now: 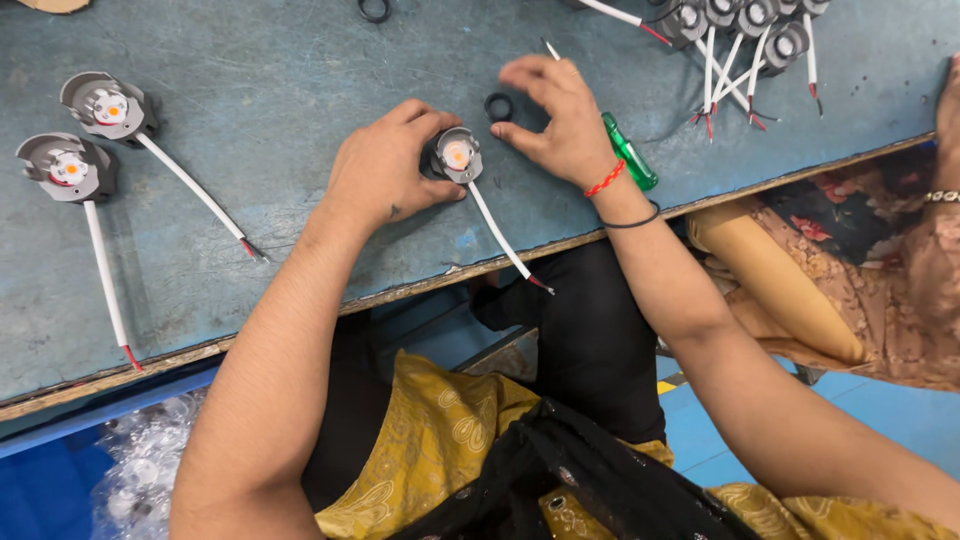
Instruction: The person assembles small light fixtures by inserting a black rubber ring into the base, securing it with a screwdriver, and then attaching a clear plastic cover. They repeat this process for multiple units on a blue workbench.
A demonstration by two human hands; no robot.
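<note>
My left hand (383,165) grips a small grey round lamp module (457,155) with an orange centre; its white cable (502,237) trails toward the table's front edge. My right hand (556,115) hovers just right of it, fingers curled beside a small black ring (499,106) lying on the blue-grey table (280,60); whether the fingers touch the ring I cannot tell. A green-handled screwdriver (630,155) lies under my right wrist, its tip showing beyond my fingers.
Two finished grey lamp modules (104,104) (66,168) with white cables lie at the left. Several more modules (752,22) are piled at the top right. Another black ring (374,10) sits at the top edge. Another person's arm (945,140) rests at the right.
</note>
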